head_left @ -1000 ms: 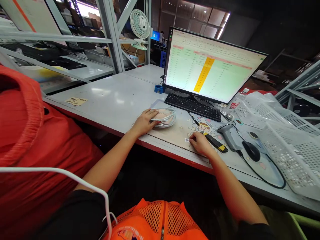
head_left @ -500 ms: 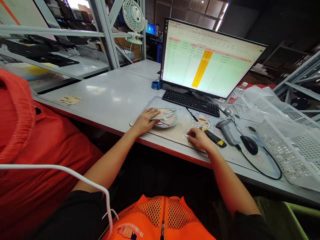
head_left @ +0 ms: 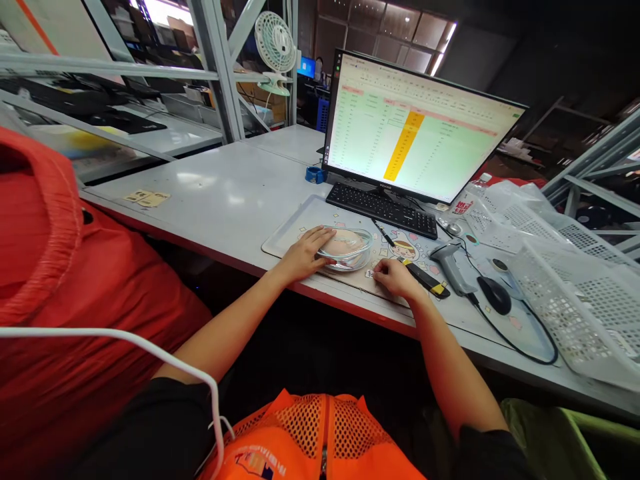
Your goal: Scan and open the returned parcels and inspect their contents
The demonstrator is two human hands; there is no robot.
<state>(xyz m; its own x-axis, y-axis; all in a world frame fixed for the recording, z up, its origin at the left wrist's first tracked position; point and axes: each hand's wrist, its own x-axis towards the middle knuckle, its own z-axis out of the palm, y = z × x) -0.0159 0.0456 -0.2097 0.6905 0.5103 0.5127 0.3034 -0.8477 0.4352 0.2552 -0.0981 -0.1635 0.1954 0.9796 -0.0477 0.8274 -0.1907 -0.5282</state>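
Observation:
My left hand grips the left side of a clear, rounded plastic pouch, fingers on top and thumb at the near edge. Something pale and peach-coloured shows through the plastic. The pouch lies on a cartoon-printed desk mat. To its right, my right hand is closed in a pinch on a small white printed label at the mat's near side. A black and yellow utility knife lies just beyond my right hand, and a black pen rests farther back.
Behind the mat stand a keyboard and a monitor showing a spreadsheet. On the right are a grey barcode scanner, a black mouse and white perforated baskets. Blue tape sits by the keyboard; paper tags lie left.
My left hand and the pouch have moved right, closer to my right hand. My right hand stays pinched at the label. The whole view has shifted slightly.

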